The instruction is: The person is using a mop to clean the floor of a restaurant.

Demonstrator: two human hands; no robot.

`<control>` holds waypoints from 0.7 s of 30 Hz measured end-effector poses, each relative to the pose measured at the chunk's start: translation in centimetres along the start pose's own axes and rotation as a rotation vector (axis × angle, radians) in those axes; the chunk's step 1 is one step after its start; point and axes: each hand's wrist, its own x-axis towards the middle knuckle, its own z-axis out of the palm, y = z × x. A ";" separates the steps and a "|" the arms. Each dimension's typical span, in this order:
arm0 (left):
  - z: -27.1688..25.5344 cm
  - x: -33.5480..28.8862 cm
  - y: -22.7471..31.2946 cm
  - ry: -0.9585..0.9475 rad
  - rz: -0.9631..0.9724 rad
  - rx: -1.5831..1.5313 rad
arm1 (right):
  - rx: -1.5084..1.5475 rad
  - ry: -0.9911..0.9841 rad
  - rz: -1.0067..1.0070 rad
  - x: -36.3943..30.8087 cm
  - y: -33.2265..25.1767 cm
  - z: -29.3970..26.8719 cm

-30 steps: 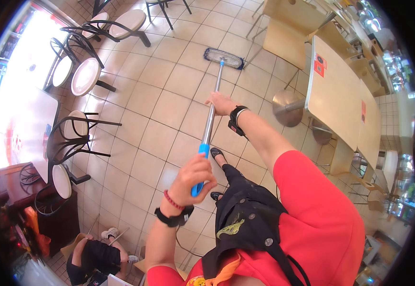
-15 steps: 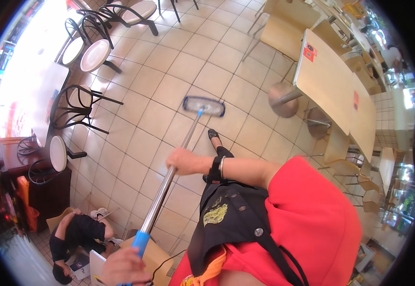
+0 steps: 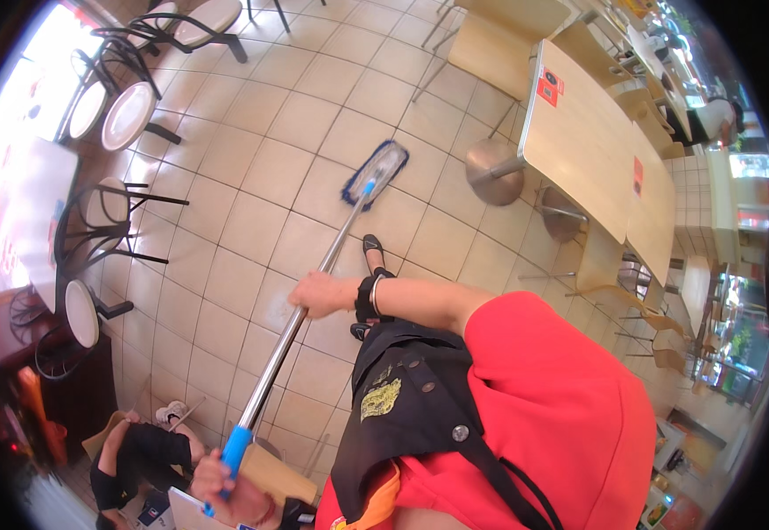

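A flat mop reaches from the lower left up to the tiled floor. My right hand (image 3: 321, 294) is closed round the middle of its silver pole (image 3: 271, 360). Lower down, my left hand (image 3: 225, 490) grips the blue handle (image 3: 237, 449) at the pole's upper end. The oblong mop head (image 3: 378, 172), pale with a dark blue fringe, lies slantwise on the tiles, ahead of my black shoe (image 3: 373, 252).
Joined pale tables (image 3: 592, 150) with round metal bases (image 3: 493, 174) stand at the right among wooden chairs. Black-framed chairs (image 3: 128, 115) line the left. A seated person in dark clothes (image 3: 141, 459) is at the lower left, beside a small table (image 3: 270, 473).
The mop head has turned from lying crosswise to a steep slant, its far end now pointing up and right. Both hands still hold the mop. The whole view has shifted a little.
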 end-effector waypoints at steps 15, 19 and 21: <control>23.4 14.9 -39.1 -0.388 -0.362 -0.008 | -0.385 0.160 0.919 -9.1 36.4 -19.7; 29.1 18.1 -42.7 -0.677 -0.247 0.110 | -0.293 0.188 1.066 -12.0 39.0 -23.3; 29.3 18.3 -41.6 -0.790 -0.151 0.100 | -0.288 0.217 1.058 -13.0 39.0 -22.8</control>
